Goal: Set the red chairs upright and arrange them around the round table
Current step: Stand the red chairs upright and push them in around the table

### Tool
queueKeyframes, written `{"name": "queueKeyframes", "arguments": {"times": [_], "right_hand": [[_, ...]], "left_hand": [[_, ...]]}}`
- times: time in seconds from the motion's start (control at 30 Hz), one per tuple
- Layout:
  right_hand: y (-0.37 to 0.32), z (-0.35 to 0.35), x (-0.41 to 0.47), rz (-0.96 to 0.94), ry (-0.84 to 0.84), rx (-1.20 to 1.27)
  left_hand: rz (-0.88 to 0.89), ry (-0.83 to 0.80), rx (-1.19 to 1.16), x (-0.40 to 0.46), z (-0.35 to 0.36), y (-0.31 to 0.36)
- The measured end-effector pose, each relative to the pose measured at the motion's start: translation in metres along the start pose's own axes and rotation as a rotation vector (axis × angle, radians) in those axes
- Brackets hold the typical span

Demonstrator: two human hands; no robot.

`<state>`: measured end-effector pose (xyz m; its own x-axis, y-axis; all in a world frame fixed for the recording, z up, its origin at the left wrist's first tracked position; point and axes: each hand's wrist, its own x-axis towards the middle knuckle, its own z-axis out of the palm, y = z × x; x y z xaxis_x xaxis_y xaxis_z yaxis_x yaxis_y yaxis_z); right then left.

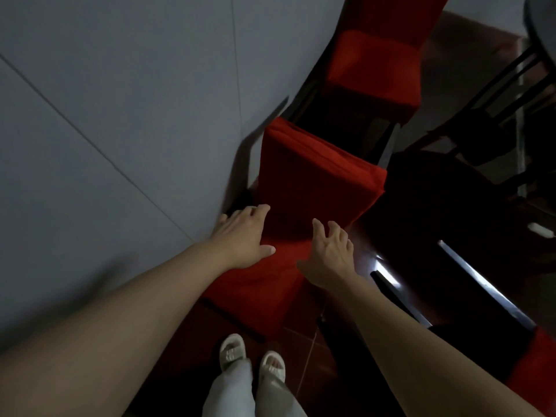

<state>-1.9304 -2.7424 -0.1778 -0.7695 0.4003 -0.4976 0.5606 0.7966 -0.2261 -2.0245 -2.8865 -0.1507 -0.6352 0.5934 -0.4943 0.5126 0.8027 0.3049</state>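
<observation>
Reaching down from above, both bare arms stretch toward the nearest red fabric-covered chair [313, 188], which stands close against the pale grey wall [105, 115] on the left. The left hand [243, 236] lies on the chair's red cloth at its wall-side edge, fingers straight and spread, thumb stretched out across the fabric. The right hand [329, 251] is on the chair's other side, fingers spread and only slightly bent, holding nothing; whether it touches the cloth or hovers just over it cannot be told. A second red fabric-covered chair [373, 67] stands just behind the first, farther along the same wall, with dark legs showing between the two. At the lower right edge a small piece of another red chair cover [538, 356] shows. The dark curved rim of the round counter [541, 28] shows in the top right corner, well apart from the hands, above dark slanted frame bars [511, 85]. The floor of dark red glossy tiles [310, 356] carries bright streaks of reflected light. The person's two feet in pale sandals [234, 350] stand just before the nearest chair, with light trouser legs below them.
</observation>
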Motion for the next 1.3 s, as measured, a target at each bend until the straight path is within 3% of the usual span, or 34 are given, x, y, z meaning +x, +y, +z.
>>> {"name": "queueKeyframes", "arguments": {"times": [0.27, 0.53, 0.9, 1.3], "right_hand": [[0.001, 0.056, 0.015, 0.007, -0.004, -0.031], [0.019, 0.118, 0.043, -0.105, -0.038, -0.087], [0.108, 0.280, 0.060, -0.325, -0.229, -0.203], [0.130, 0.478, 0.124, -0.401, -0.278, -0.313]], "left_hand": [[0.011, -0.036, -0.009, 0.025, 0.047, -0.027], [-0.071, -0.008, -0.046, 0.044, 0.120, -0.040], [-0.372, -0.091, -0.131, 0.044, 0.313, -0.056], [-0.391, -0.087, -0.124, 0.102, 0.513, -0.134]]}}
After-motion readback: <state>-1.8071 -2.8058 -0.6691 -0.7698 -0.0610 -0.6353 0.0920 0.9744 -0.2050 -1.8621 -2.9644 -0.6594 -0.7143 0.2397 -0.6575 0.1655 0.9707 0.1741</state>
